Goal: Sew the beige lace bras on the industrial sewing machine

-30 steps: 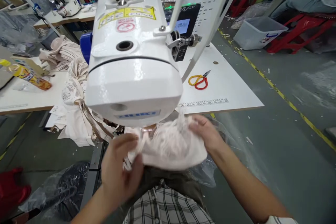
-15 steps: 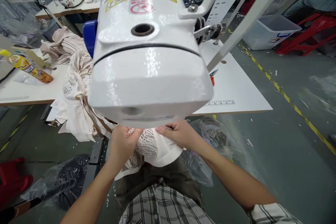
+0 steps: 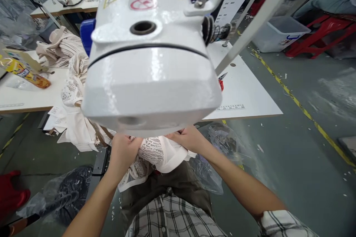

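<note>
A cream lace bra (image 3: pixel 152 150) hangs between my hands, just under the front of a white sewing machine head (image 3: pixel 152 89). My left hand (image 3: pixel 124 152) pinches its left part, thumb over the lace. On the other side my right hand (image 3: pixel 189 140) grips the plain fabric, with some fingertips hidden beneath the machine. The lower part of the bra drapes toward my lap. The needle area is out of sight behind the machine head. Left of my left hand, a pile of similar cream bras (image 3: pixel 80 126) spills over the table edge.
Red-handled scissors (image 3: pixel 221 82) and a ruler (image 3: pixel 230 107) lie on the white table (image 3: pixel 250 92). A drink bottle (image 3: pixel 26 74) rests at left. A slanted white post (image 3: pixel 258 22) rises at right. Plastic bags (image 3: pixel 207 172), a clear bin (image 3: pixel 279 35) and red stools (image 3: pixel 319 37) stand on the floor.
My right hand has slid slightly farther under the machine head, and the bra's right side is more bunched. The whole view has shifted a little, moving the scene left.
</note>
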`<state>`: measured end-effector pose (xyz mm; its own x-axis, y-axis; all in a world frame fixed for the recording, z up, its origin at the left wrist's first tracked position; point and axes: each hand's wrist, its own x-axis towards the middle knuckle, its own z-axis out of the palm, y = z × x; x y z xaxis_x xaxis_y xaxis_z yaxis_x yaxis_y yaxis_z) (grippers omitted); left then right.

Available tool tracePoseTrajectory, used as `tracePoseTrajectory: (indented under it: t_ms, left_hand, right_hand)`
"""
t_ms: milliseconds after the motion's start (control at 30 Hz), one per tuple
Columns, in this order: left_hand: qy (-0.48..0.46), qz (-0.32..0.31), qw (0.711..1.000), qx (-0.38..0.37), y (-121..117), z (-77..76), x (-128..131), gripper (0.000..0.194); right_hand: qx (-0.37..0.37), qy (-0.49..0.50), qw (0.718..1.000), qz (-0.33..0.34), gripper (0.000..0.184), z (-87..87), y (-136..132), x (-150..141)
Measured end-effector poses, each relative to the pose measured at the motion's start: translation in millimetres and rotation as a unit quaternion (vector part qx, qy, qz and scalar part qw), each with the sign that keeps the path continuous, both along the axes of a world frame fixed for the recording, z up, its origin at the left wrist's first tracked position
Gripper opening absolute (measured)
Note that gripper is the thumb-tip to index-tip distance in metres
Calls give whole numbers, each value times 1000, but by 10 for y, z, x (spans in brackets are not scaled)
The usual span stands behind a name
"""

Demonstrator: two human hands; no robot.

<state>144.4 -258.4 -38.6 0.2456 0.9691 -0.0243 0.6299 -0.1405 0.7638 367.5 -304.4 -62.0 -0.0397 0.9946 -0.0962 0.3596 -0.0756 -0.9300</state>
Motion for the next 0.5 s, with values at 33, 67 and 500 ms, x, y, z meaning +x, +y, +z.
tracePoseTrajectory:
  t_ms: [33, 67, 500]
  left_hand:
    - [-4, 12, 1000, -3, -16, -38, -40, 22]
    - [-14, 29, 999, -3, -40, -90, -79, 20]
    - [-101, -42, 994, 28, -1066, -1425, -115, 84]
  right_hand:
    - [-3, 5, 1000, 1, 48, -30, -23, 9]
    - [-5, 9, 1000, 2, 47, -66, -48, 21]
    - [-11, 61, 998, -22, 47, -331, -371, 159]
